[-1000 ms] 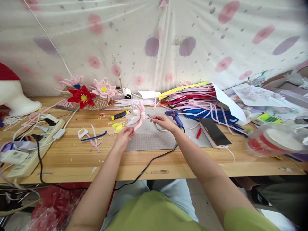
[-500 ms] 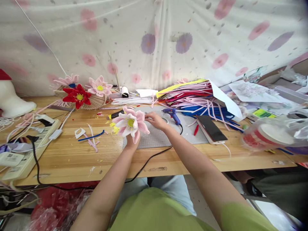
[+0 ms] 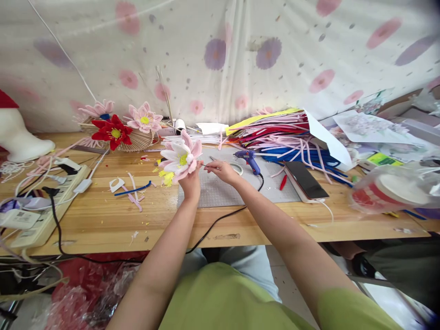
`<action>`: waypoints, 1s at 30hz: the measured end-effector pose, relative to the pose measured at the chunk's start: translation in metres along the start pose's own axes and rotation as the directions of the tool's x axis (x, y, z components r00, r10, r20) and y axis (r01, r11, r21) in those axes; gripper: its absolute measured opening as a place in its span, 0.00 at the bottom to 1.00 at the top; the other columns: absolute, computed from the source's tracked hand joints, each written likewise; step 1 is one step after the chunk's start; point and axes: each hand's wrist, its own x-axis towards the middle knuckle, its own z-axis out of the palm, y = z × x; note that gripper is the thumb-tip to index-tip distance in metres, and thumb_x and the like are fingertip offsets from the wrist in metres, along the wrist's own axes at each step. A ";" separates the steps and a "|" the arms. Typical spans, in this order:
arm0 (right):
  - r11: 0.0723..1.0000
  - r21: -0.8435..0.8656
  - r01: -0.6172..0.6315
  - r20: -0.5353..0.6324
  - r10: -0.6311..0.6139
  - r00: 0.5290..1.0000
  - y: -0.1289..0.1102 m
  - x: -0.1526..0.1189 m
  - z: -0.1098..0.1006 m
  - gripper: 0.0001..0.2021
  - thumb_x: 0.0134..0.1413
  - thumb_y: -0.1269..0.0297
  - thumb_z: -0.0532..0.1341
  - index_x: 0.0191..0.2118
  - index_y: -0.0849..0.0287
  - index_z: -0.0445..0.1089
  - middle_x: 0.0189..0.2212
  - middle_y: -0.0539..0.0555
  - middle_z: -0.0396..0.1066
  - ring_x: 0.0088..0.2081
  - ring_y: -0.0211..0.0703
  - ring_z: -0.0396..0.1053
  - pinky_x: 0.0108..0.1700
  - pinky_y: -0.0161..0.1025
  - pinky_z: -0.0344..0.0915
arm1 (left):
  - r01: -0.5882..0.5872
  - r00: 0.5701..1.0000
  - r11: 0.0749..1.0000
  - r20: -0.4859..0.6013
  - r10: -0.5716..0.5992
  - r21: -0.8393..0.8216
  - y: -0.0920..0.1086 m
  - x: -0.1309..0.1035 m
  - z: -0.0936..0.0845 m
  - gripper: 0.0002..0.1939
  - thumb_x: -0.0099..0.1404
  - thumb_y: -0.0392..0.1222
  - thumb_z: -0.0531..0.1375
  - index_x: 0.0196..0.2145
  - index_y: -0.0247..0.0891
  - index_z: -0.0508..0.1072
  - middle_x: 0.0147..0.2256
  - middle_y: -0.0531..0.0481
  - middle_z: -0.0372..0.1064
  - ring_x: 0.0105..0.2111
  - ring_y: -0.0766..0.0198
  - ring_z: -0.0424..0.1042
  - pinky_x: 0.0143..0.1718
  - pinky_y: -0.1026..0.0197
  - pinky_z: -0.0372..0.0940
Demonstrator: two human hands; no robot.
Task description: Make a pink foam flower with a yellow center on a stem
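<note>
Compared with half a second ago, the pink-and-white flower (image 3: 180,158) has tipped leftward, near the gray mat's (image 3: 223,195) left end, uncovering the left hand (image 3: 191,182), whose fingers clamp it from behind; the right hand (image 3: 222,172), forearm slanting inward, pinches a thin dark rod (image 3: 206,166) beside it.

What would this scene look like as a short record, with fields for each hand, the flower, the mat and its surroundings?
Left hand: holds the flower
Right hand: pinches a thin dark item, too small to identify
Flower colours: pink and white petals, yellow centre
On grey mat: blue glue gun, small red item
Mat's right edge: phone
Behind mat: bundle of coloured strips
Far left: power strip
</note>
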 end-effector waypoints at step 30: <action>0.967 0.164 -0.196 0.277 0.145 0.950 -0.033 -0.007 0.021 0.16 0.55 0.57 0.51 0.28 0.62 0.69 0.20 0.46 0.58 0.24 0.32 0.53 0.30 0.32 0.51 | 0.227 0.942 0.919 -0.169 -0.292 -0.322 0.021 0.035 -0.046 0.07 0.65 0.35 0.53 0.33 0.34 0.71 0.37 0.45 0.75 0.38 0.68 0.75 0.47 0.62 0.65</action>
